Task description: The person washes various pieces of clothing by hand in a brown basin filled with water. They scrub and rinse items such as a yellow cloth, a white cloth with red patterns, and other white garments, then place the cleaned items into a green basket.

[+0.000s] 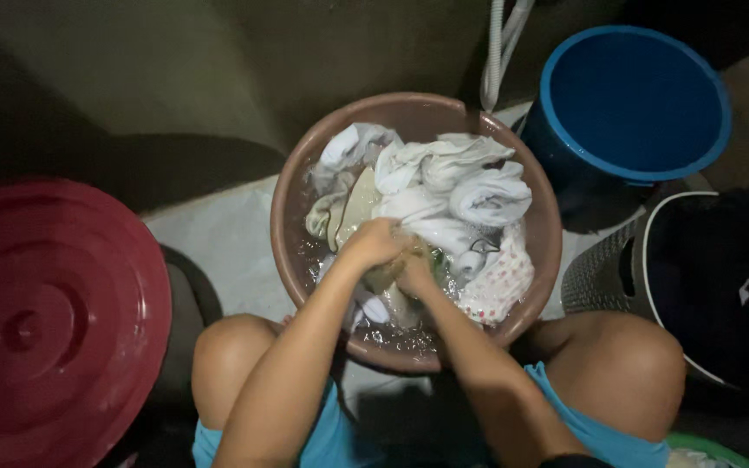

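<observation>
The head view shows a red lid [54, 316] at the left edge, then a brown basin [286, 186] of wet white laundry [457, 186] on the floor between the person's knees. Over the near half of the basin, the left hand [376, 241] and right hand [415, 270] press together, fingers closed around a pale cloth [385, 279]. A blue bucket [635, 100] and a grey basket [600, 277] stand to the right.

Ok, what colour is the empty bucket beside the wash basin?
Blue: the bucket stands at the basin's upper right, clearest in the head view.
</observation>
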